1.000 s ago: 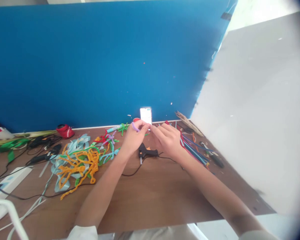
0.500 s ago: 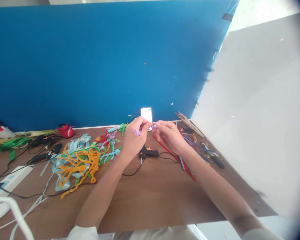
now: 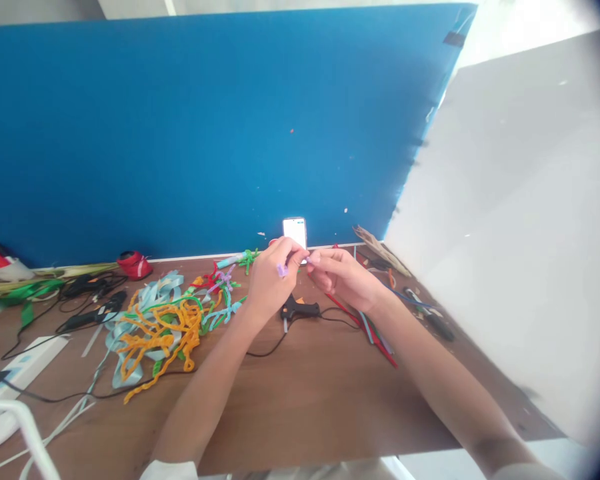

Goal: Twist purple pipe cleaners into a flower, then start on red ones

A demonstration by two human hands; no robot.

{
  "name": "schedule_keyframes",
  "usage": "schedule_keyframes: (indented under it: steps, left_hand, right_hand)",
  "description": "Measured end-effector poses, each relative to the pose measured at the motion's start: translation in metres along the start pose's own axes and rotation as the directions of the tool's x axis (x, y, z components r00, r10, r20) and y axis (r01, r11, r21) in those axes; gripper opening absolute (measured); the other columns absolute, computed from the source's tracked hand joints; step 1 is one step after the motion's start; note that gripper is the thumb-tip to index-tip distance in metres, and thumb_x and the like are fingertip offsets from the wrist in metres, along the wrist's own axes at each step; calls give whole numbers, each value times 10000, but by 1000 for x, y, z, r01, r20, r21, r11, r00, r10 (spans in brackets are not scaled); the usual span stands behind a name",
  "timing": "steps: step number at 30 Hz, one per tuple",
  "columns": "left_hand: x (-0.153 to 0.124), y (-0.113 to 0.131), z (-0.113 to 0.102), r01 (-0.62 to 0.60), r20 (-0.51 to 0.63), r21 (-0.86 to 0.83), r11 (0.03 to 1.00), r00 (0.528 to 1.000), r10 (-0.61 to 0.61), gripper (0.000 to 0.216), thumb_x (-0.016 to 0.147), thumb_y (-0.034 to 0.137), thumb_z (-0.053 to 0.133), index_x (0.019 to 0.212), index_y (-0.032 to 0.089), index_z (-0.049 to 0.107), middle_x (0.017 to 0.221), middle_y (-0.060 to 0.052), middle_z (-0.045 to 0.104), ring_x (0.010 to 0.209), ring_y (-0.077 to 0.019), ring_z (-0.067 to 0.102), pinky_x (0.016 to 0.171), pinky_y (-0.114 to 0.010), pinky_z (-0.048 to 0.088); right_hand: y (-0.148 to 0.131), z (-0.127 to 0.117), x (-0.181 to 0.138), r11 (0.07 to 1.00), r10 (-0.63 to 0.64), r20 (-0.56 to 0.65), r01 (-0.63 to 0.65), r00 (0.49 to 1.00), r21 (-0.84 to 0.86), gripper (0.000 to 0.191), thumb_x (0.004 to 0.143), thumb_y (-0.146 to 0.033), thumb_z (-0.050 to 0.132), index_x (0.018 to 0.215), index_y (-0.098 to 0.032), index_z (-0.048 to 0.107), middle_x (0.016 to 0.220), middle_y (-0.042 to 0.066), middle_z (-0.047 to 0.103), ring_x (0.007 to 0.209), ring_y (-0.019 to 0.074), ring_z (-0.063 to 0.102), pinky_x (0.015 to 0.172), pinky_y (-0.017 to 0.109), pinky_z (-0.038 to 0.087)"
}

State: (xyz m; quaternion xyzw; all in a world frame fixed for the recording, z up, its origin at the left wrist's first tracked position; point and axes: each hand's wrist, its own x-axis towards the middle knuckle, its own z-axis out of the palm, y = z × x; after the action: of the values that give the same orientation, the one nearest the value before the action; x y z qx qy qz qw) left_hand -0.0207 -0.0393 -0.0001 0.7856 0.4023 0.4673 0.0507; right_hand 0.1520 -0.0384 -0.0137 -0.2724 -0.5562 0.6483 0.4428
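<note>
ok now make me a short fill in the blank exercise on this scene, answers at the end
1. The left hand and right hand hold fuzzy material coloured ____.
2. The glue gun is mostly ____ in colour.
3. The panel behind the lit phone is ____.
4. The orange fuzzy strands lie to the person's ____ of the glue gun.

Missing words: purple; black; blue; left

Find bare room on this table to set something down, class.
The table is bare at front middle, between left forearm and right forearm, nearer than the glue gun. A smaller patch lies nearer than the orange stems, left of the left forearm. Crowded: the left, with ribbon and power strip, and the back, around left hand and right hand.
</note>
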Motion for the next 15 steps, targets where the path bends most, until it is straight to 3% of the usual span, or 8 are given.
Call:
schedule_keyframes:
  steps: [5, 8, 9, 11, 13, 15]
  left_hand:
    - [-1, 1, 1, 20, 41, 19, 1000, 999, -21, 183, 965, 214, 512, 788, 203, 558, 801, -10, 657, 746, -155, 568, 686, -278, 395]
    - [-1, 1, 3, 34, 41, 30, 999, 999, -35, 190, 966, 225, 511, 781, 203, 545, 809, -12, 654, 756, -159, 568, 694, -280, 393]
    - [-1, 0, 3, 38, 40, 30, 999, 998, -39, 192, 966, 229, 513, 778, 203, 541, 816, -14, 656, 763, -161, 570, 700, -281, 394]
    - [-2, 0, 5, 40, 48, 29, 999, 998, -42, 192, 966, 231, 519, 776, 203, 536, 829, -15, 659, 772, -162, 573, 705, -283, 391]
    - [-3, 0, 7, 41, 65, 25, 999, 997, -42, 190, 965, 231, 523, 777, 202, 536, 829, -13, 660, 767, -160, 573, 702, -283, 387]
    - [-4, 1, 7, 45, 69, 22, 999, 997, -47, 187, 965, 235, 523, 782, 202, 542, 826, -13, 661, 758, -158, 572, 701, -283, 389]
  right_hand:
    - [-1, 2, 0, 993, -46, -48, 40, 998, -109, 273, 800, -383, 723, 668, -189, 583, 462, -75, 436, 455, 75, 304, 482, 245, 187]
    - [1, 5, -1, 897, -225, -105, 164, 969, -409, 228, 817, -337, 657, 666, -201, 555, 516, -55, 472, 489, 89, 343, 516, 256, 237]
    - [3, 5, -1, 798, -323, -113, 207, 940, -567, 207, 818, -308, 637, 663, -204, 549, 537, -44, 487, 508, 97, 360, 535, 264, 253]
    - [9, 3, -1, 477, -522, -63, 230, 850, -848, 201, 810, -243, 607, 629, -208, 527, 553, -22, 497, 546, 116, 380, 576, 288, 266]
    - [16, 0, -1, 158, -645, 48, 195, 763, -968, 250, 811, -207, 585, 580, -209, 491, 535, -6, 482, 569, 134, 367, 604, 313, 252]
    - [21, -2, 1, 13, -683, 120, 176, 721, -984, 287, 829, -210, 572, 558, -209, 479, 525, 4, 481, 577, 142, 361, 617, 323, 254]
